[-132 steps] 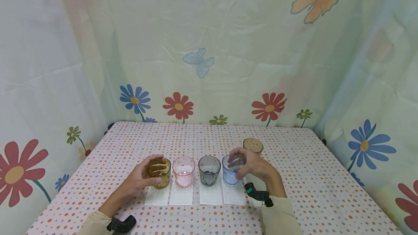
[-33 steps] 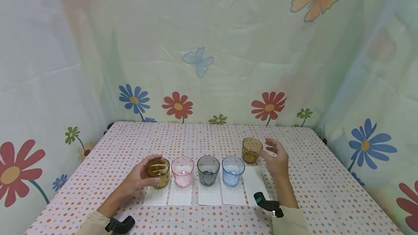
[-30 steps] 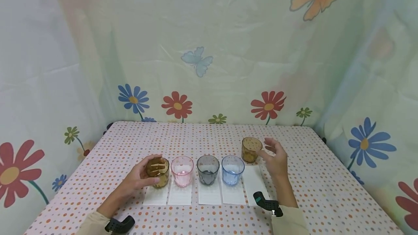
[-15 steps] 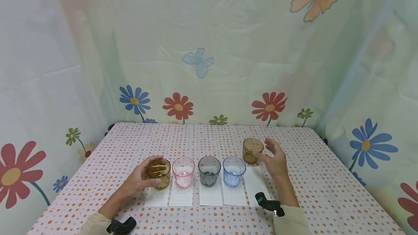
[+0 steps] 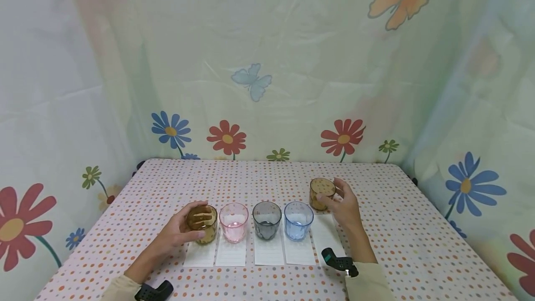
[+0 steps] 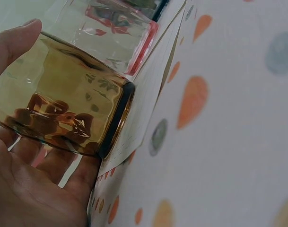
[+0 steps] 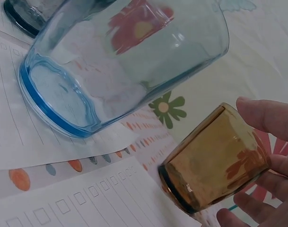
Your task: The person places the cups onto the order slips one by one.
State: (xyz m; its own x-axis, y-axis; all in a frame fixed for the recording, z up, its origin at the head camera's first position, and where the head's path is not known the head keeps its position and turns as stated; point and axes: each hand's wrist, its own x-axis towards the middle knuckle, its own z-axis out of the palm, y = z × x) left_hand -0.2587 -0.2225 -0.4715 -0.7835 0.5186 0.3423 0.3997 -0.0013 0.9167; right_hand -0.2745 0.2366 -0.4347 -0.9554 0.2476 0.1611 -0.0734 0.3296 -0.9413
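In the head view, my left hand [image 5: 177,227] grips an amber glass [image 5: 207,236] at the left end of a row. The left wrist view shows its thumb along one side and its fingers round the other. To the right stand a pink glass [image 5: 235,232], a grey glass [image 5: 267,231] and a blue glass [image 5: 298,232]. My right hand [image 5: 346,206] is beside a second amber glass [image 5: 316,202], set farther back. In the right wrist view, the thumb [image 7: 264,113] and fingers stand spread around that glass's mouth; firm contact is not plain.
White ruled paper strips [image 5: 269,255] lie under and in front of the glasses; another strip [image 5: 326,233] lies in front of the farther amber glass. A dotted cloth [image 5: 251,287] covers the table, with a flowered curtain [image 5: 284,106] behind it.
Over four seconds ago my right hand was at the blue glass; it has since let go and moved right and back. Lately its thumb has moved left across the farther amber glass. My left hand stays put.
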